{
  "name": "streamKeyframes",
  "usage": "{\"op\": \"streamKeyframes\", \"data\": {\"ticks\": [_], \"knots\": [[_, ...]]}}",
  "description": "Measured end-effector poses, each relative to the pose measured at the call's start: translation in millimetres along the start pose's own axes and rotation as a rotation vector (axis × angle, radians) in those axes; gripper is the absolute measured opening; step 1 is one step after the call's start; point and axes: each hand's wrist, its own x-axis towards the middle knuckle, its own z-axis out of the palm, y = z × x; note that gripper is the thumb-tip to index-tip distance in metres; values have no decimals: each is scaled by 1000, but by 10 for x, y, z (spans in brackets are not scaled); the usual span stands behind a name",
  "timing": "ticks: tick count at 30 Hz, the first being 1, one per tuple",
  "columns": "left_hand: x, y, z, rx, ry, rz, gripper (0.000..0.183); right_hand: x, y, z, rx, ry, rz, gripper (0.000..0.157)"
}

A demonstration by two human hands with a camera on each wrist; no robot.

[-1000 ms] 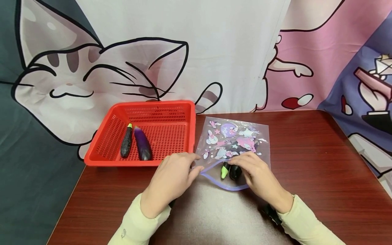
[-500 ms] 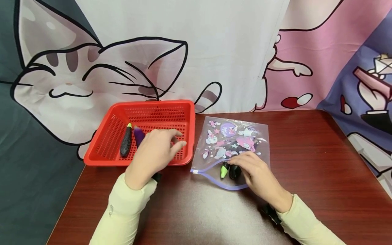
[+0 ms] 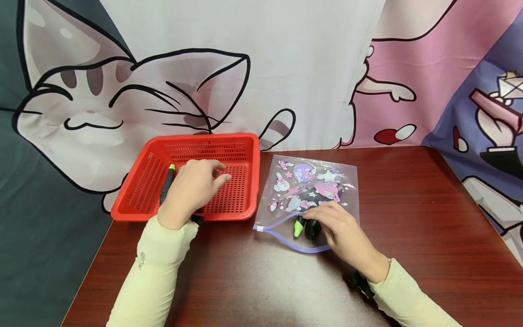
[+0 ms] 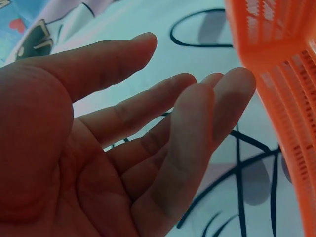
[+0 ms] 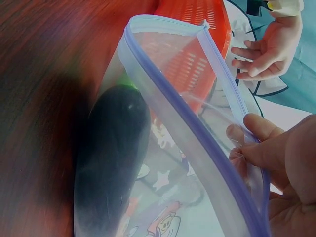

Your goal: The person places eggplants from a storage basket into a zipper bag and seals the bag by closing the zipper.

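Observation:
My left hand [image 3: 189, 190] hovers over the red plastic basket [image 3: 254, 181], fingers loosely bent and holding nothing; the left wrist view shows the bare palm [image 4: 94, 182]. Beneath it, a dark cucumber-like vegetable [image 3: 166, 184] with a green tip is partly covered, and the purple eggplant is hidden. My right hand [image 3: 343, 231] pinches the mouth edge of a clear printed zip bag [image 3: 265, 195], whose purple zip strip [image 5: 182, 106] gapes open. Inside the bag lie a dark vegetable with a bright green end [image 3: 298, 227] and a rounded black one, probably an eggplant [image 5: 113, 153].
The zip slider [image 3: 259, 229] sits at the bag's left corner, near the basket's right side. A dark red wooden table [image 3: 416, 218] carries everything. Behind it hangs a cartoon-printed cloth [image 3: 318, 81].
My left hand has let go of the bag's left corner and moved left over the basket, covering the eggplant. My right hand has stayed at the bag's mouth.

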Motion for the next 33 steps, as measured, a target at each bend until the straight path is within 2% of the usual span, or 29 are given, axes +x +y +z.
{"op": "streamKeyframes", "data": {"ticks": [11, 22, 26, 30, 33], "knots": [[248, -355, -52, -37, -49, -86, 35, 23, 2, 0, 10, 21, -20, 43], [398, -680, 20, -11, -111, -192, 39, 4, 13, 0, 4, 4, -3, 39], [435, -771, 38, -1, -97, -227, 36, 4, 15, -2, 2, 5, -4, 39], [474, -863, 62, 3, -77, -288, 25, 3, 14, -8, 0, 8, -1, 39], [488, -929, 83, 3, -81, -347, 30, 5, 11, -7, 0, 7, 3, 39]]}}
